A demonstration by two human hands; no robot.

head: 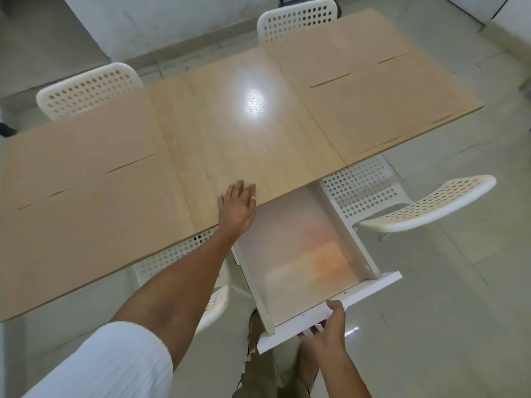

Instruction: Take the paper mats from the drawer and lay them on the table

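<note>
the left hand [237,206] lies flat and empty on the bench [230,133], steadying. at five o'clock, the right hand [326,330] grips the front of the empty drawer [298,254], likely to close it; paper mats [379,107] already cover both ends.

I'm seeing a pale wood-grain table [230,133] with a bright white glare spot near its middle. Either side of that glare lie tan paper mats [373,90], plain, a shade pinker than the wood. Under the table's near edge, the drawer [304,262] is white with a frosted grey-white floor and an orange-peach smudge of colour on it. Around the table, the chairs [89,90] are white, dotted with rows of round holes. Near me, a white ribbed sleeve [109,366]. Beyond the table, the floor tiles [459,282] are pale grey-green.
</note>
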